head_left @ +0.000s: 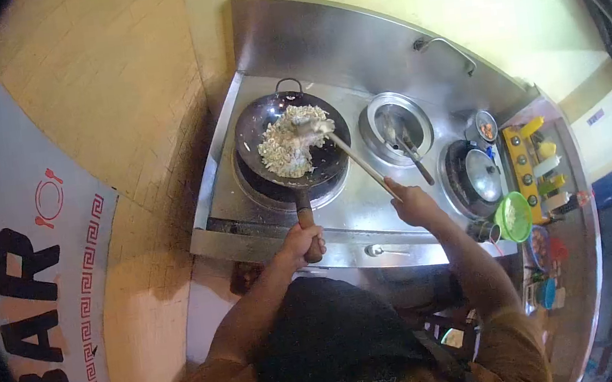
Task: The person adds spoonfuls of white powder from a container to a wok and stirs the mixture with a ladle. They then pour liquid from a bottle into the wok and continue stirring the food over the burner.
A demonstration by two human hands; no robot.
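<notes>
A dark wok sits tilted on the left burner, with a pile of pale, chopped food like rice or cut noodles in it. Its wooden handle points toward me, and my left hand is wrapped round it. My right hand grips a long-handled wok ladle partway down its shaft, index finger along it. The ladle's head lies in the food, blurred and partly covered.
Right of the wok, a burner ring holds another long-handled utensil. Farther right stand a lidded pan, a green basket, a metal bowl and squeeze bottles. A faucet projects from the steel backsplash.
</notes>
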